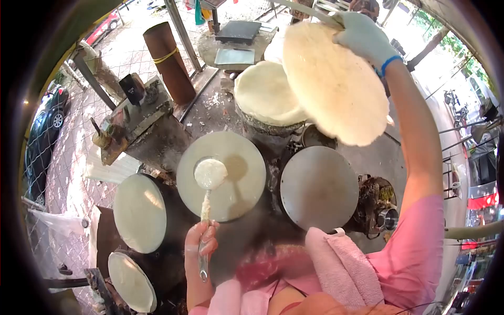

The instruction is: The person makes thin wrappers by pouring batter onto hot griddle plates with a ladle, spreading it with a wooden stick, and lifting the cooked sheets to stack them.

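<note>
My left hand (201,240) is closed around the handle of a ladle (211,174). Its round bowl, coated in white batter, is over a round griddle (247,184) covered with a pale, wet layer. Far out at the upper right, my right hand (362,39), in a light glove with a blue cuff, grips the upper edge of a large, thin, round flatbread (336,84). That sheet hangs tilted beside a pot-like round stand topped with a pale flatbread (268,94). A pale stick (307,11) reaches the gloved fingers; whether they hold it too, I cannot tell.
A bare grey round griddle (319,189) sits right of the ladle. Two more round plates with pale layers (139,212) (131,283) stand at left. Beyond are a rusty pipe (169,63), a low table (210,50) and a wire fence. A blackened metal device (380,205) is at right.
</note>
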Demonstrator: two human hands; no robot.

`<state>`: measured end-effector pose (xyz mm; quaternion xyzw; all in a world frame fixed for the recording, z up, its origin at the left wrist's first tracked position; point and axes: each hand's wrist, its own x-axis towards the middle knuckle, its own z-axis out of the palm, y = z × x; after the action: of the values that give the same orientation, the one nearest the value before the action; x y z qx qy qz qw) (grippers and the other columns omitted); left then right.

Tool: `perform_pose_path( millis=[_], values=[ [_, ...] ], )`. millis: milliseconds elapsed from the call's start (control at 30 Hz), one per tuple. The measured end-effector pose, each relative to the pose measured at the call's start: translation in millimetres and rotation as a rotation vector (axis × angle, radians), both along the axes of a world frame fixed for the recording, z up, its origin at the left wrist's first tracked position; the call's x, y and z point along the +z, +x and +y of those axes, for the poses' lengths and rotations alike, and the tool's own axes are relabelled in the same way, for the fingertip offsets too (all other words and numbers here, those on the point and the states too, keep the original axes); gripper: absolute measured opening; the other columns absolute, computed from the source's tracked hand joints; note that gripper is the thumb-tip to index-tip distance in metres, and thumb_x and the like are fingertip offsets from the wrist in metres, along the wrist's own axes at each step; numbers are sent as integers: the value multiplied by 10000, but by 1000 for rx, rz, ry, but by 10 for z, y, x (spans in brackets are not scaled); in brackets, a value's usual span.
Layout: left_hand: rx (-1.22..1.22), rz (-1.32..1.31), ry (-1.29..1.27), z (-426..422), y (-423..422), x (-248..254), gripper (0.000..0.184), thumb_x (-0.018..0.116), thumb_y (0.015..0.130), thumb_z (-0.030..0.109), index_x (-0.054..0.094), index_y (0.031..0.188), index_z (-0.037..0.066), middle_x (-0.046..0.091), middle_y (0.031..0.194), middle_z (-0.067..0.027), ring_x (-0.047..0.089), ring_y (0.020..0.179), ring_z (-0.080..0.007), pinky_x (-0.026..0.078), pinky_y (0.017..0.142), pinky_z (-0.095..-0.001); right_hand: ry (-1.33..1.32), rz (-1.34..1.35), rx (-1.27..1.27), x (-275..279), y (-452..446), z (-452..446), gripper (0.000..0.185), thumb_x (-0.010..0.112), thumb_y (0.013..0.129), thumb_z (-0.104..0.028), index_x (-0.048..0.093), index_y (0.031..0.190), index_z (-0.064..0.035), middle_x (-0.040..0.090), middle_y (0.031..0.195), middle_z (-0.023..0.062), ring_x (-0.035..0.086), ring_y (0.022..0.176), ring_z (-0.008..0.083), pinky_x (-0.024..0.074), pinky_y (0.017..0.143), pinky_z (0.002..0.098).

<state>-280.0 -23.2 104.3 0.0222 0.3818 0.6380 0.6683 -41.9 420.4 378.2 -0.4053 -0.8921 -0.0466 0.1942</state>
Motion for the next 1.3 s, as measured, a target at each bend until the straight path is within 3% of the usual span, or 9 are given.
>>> perform_pose_path(
  millis=[133,433,700,833,900,967,1067,1167,1300],
  values=[
    [7,36,-31,13,-178,32,334,549,966,262,565,1021,-68,465,605,20,327,309,-92,247,321,-243,141,-85,51,-559,-645,-473,349,570,851,-199,637,1190,-154,687,957,120,685,874,281,543,772,400],
    [88,102,-141,57,-353,125,326,584,952,245,563,1000,-77,466,610,-3,315,354,-83,238,316,-235,389,-128,153,-3851,-962,419,239,566,850,-187,632,1078,-160,627,825,29,643,723,203,509,607,370],
    [67,167,-163,139,-63,212,348,512,1006,262,537,1041,-84,442,614,7,303,311,-78,251,310,-222,41,-19,196,-3919,-731,416,214,593,814,-101,633,1014,-163,645,904,68,657,834,289,530,712,422],
    [85,157,-178,298,408,318,286,566,957,195,565,999,-88,468,605,-14,301,352,-80,233,310,-228,66,145,175,-3734,-486,159,428,585,814,-77,626,1221,-203,630,1033,106,636,949,323,532,798,437],
    [86,179,-178,400,756,398,271,556,963,180,566,1001,-88,470,608,-17,300,353,-77,232,311,-224,-66,37,74,-3573,-90,-110,518,592,810,-71,590,1305,-225,627,1031,93,622,961,306,539,787,422],
    [13,162,-112,510,1125,410,252,524,983,151,557,1033,-94,452,611,-16,312,362,-78,237,312,-225,-7,274,71,-3543,509,-360,512,606,845,-93,571,1337,-228,630,921,101,632,857,310,538,733,413],
    [-36,245,-163,789,1855,497,291,464,1018,182,546,1031,-97,406,585,-11,282,323,-83,250,302,-229,-404,506,-114,-3524,1628,-787,513,651,905,-210,509,1397,-199,679,945,164,655,826,354,524,728,415],
    [-144,292,-199,1109,2537,389,286,433,1031,175,537,1045,-91,397,581,-12,301,343,-90,260,303,-238,-634,636,-239,-3903,2783,-1181,573,650,908,-53,439,1440,-63,589,1357,95,663,999,149,517,843,281],
    [-315,445,-114,1702,3411,-251,238,473,1013,170,549,1010,-55,409,571,1,346,356,-91,271,331,-256,-876,1044,-360,-4269,3857,-1873,623,686,890,-37,403,1441,30,546,1384,77,520,1195,115,416,1000,249]
  ],
)
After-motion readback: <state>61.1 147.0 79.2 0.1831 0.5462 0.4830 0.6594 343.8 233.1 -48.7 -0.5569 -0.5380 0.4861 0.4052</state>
